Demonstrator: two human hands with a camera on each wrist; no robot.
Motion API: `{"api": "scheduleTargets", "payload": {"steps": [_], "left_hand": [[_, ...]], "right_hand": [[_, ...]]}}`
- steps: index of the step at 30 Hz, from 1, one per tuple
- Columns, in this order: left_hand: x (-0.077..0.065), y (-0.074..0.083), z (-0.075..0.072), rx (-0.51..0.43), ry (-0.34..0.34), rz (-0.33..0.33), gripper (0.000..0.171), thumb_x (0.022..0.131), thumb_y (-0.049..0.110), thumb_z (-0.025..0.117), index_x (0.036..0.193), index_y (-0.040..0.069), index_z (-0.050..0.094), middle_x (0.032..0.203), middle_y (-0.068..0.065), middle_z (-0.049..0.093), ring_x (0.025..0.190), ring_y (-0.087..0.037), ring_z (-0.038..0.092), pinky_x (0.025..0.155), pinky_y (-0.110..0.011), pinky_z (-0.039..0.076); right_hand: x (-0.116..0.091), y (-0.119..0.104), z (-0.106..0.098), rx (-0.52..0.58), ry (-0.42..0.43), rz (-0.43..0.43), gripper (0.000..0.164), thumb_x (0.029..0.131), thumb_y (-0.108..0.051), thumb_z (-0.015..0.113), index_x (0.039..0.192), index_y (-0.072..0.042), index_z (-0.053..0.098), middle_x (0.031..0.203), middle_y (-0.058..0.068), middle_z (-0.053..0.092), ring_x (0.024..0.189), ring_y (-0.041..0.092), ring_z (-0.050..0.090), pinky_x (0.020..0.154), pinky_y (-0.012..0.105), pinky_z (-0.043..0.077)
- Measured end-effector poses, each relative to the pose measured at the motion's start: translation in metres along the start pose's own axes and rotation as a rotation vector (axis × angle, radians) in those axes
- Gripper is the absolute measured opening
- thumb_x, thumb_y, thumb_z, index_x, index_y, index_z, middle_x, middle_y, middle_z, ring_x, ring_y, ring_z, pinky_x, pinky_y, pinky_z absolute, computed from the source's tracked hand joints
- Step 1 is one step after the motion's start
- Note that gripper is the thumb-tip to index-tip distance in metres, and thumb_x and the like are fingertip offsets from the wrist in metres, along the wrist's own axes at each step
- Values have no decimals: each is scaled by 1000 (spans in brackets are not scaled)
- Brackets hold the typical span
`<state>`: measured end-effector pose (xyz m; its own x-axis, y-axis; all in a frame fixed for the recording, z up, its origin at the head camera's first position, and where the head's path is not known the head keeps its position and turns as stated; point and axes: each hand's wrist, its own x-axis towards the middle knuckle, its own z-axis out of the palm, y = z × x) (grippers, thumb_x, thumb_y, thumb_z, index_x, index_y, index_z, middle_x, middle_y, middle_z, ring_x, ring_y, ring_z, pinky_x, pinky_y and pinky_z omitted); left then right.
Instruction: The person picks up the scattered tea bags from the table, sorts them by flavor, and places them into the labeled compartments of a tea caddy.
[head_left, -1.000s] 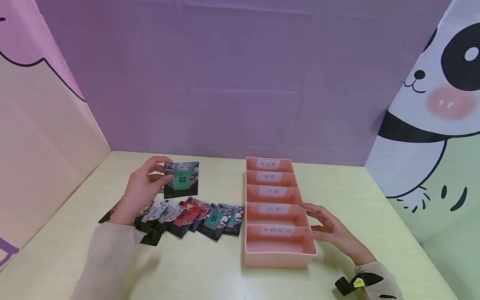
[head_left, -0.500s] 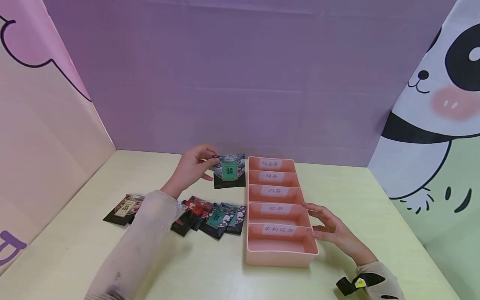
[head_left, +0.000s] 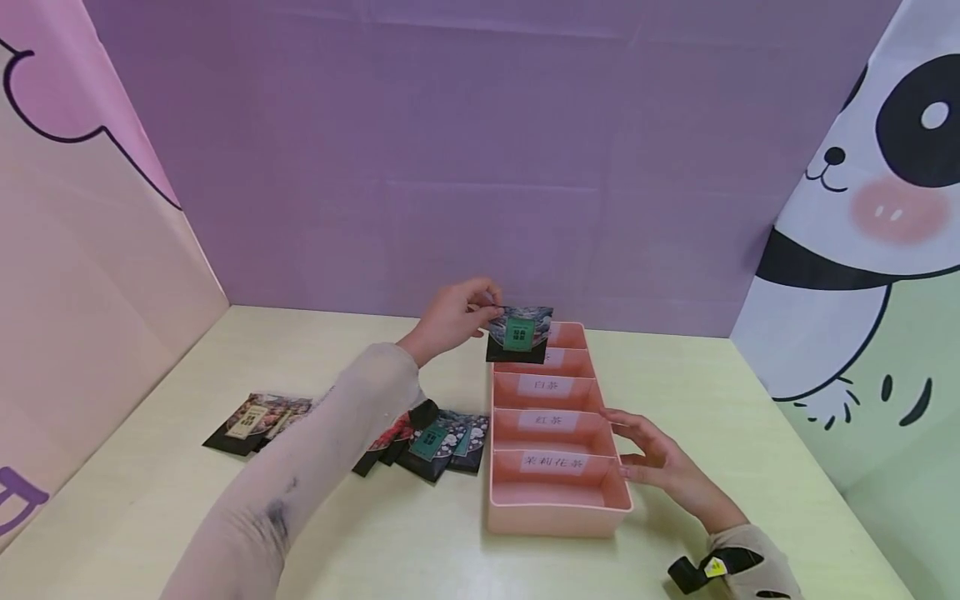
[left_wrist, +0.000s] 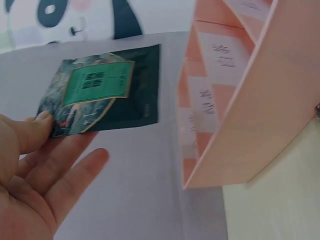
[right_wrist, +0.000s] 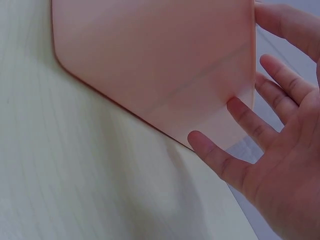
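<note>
My left hand (head_left: 453, 317) pinches a tea sachet (head_left: 519, 335) by its edge, thumb on the printed face. The sachet is dark with a green label and hangs above the far end of a pink divided box (head_left: 555, 521), partly covering its two rear compartments in the head view. In the left wrist view the sachet (left_wrist: 110, 92) is apart from the box (left_wrist: 280, 100). My right hand (head_left: 663, 462) touches the box's right side with fingers spread. The right wrist view shows its fingertips (right_wrist: 197, 140) against or close to the pink wall (right_wrist: 150, 60).
Several more sachets lie left of the box: green-labelled ones (head_left: 427, 442) beside it, red ones (head_left: 375, 450), and cream-labelled ones (head_left: 247, 421) farther left. My left sleeve (head_left: 315, 467) hides part of the row. A purple wall (head_left: 390, 167) stands behind the table (head_left: 405, 550).
My left hand has carried the green-labelled sachet rightward, from above the row of sachets to over the rear of the box. My right hand has stayed at the box's side.
</note>
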<state>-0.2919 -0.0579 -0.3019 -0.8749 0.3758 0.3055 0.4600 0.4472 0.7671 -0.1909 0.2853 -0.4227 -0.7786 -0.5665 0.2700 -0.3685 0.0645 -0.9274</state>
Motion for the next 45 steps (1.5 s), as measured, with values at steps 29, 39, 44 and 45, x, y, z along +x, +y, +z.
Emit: {"api": "scheduleTargets", "payload": {"steps": [29,39,44,45], "left_hand": [[25,-14,66,265,-282,167,12,97,2,63,91,9,56,99,-5,62,91,-19,59,79,-30,53],[15,-29,61,304,-388,235,14,97,1,61,85,5,55,101,-10,64,93,-18,60,74,-29,49],[14,-27,57,431,-428,272,14,96,5,65,86,7,56,96,-3,65,88,-16,62,74,-27,49],[14,-26,56,457,-436,269,12,96,6,65,87,7,57,97,-3,66,88,-16,62,75,-27,50]], "right_hand": [[0,5,-3,-14,29,11,58,95,4,57,148,1,35,149,-9,44,131,3,44,96,29,48],[0,4,-2,-14,22,13,59,95,5,56,149,2,34,150,-8,44,132,3,44,96,30,49],[-1,5,-3,-15,16,4,59,95,6,56,149,2,33,150,-10,44,132,2,43,96,29,48],[-1,5,-3,-14,15,2,59,95,6,56,149,2,33,150,-11,43,132,2,43,96,29,48]]}}
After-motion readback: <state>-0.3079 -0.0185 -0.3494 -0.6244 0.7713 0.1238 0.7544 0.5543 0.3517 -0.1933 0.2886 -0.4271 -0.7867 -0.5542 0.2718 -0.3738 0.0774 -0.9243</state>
